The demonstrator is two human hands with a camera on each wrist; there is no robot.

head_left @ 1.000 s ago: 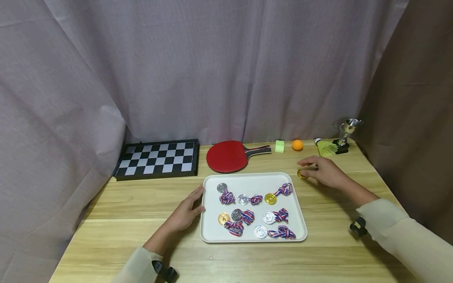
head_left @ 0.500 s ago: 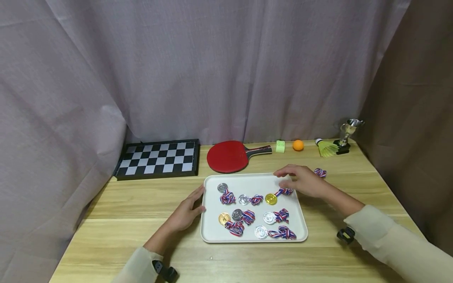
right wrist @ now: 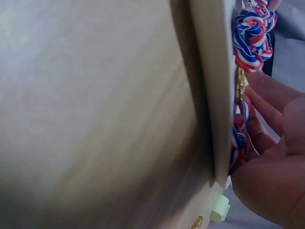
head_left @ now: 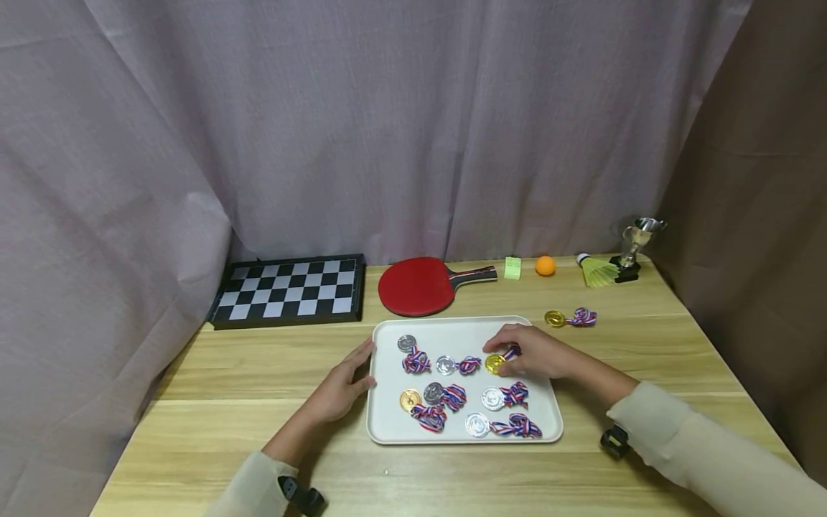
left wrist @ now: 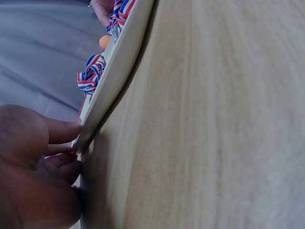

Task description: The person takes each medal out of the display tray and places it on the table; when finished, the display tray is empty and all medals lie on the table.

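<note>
A white tray (head_left: 452,321) lies mid-table and holds several silver and gold medals with red, white and blue ribbons. My right hand (head_left: 507,355) reaches into its upper right part. The fingers curl on a gold medal (head_left: 494,363) and its ribbon. The right wrist view shows that medal's edge (right wrist: 239,86) at my fingertips (right wrist: 259,98) beside the tray rim (right wrist: 212,71). My left hand (head_left: 362,366) rests with relaxed fingers against the tray's left rim (left wrist: 112,81). Another gold medal (head_left: 554,318) with its ribbon lies on the table to the right of the tray.
Along the back edge stand a chessboard (head_left: 287,289), a red paddle (head_left: 413,286), a green block (head_left: 512,267), an orange ball (head_left: 545,265), a yellow shuttlecock (head_left: 594,271) and a small trophy (head_left: 636,244). Curtains close off the back and both sides.
My right hand let go of a gold medal on the table right of the tray, then moved left into the tray onto another gold medal. The left hand stayed put.
</note>
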